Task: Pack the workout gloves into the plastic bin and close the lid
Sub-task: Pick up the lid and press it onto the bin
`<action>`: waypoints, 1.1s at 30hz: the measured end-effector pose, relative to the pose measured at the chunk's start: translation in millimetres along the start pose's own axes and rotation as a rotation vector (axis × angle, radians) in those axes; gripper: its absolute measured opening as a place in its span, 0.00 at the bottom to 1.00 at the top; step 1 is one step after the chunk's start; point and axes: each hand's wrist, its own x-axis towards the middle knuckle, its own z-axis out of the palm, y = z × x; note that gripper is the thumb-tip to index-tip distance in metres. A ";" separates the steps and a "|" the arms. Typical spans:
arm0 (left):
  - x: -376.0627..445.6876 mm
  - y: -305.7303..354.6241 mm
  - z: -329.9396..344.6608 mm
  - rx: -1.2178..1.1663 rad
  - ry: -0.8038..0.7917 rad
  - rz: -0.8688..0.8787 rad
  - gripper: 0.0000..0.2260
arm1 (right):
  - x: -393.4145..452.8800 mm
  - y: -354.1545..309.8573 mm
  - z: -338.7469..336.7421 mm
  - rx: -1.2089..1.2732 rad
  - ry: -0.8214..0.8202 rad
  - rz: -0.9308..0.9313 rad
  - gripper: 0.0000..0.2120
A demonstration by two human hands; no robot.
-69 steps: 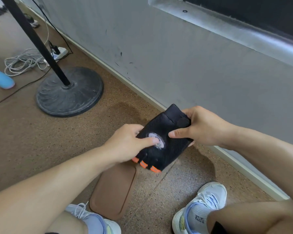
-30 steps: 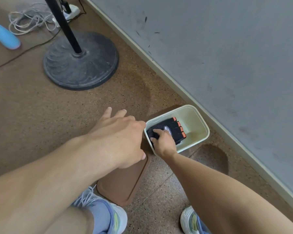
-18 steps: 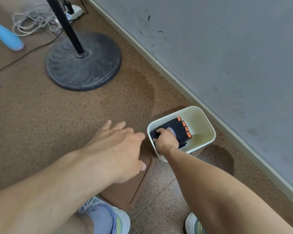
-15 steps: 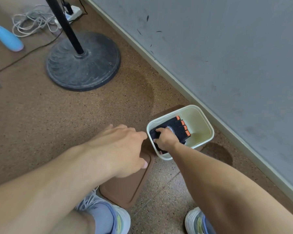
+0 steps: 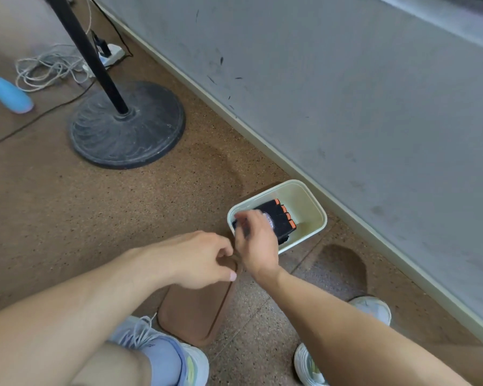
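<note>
A: Gloves (image 5: pixel 276 221)?
B: Lying in the bin (image 5: pixel 313 196), long axis diagonal, orange finger ends pointing to the bin's far-right side, cuff toward its near-left rim.
A: What's changing?
B: Right hand (image 5: pixel 258 240), pressing them a sec ago, is lifting clear above the bin's near rim; blurred, fingers loose, holding nothing afaict. So packing's looking done.
A: Lid (image 5: pixel 195 310)?
B: Lying just left of the bin. Left hand (image 5: pixel 195 260) is hovering over its bin-side end, fingers curled, empty.

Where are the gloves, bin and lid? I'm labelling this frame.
gloves (image 5: pixel 280 222), head view, black back near the orange fingertips.
bin (image 5: pixel 319 207), head view, far rim.
lid (image 5: pixel 195 313), head view, brown top face.
</note>
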 end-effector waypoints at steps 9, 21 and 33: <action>72.4 -133.8 124.1 -0.510 -0.143 -0.546 0.37 | -74.7 34.8 79.5 0.167 -0.452 0.843 0.23; 117.7 -130.2 183.1 -0.968 0.004 -0.755 0.37 | -77.2 84.4 110.4 0.431 -0.451 1.111 0.12; 120.5 -88.2 136.4 -1.310 0.523 -0.650 0.27 | -20.2 -31.7 16.7 0.507 -0.036 0.529 0.07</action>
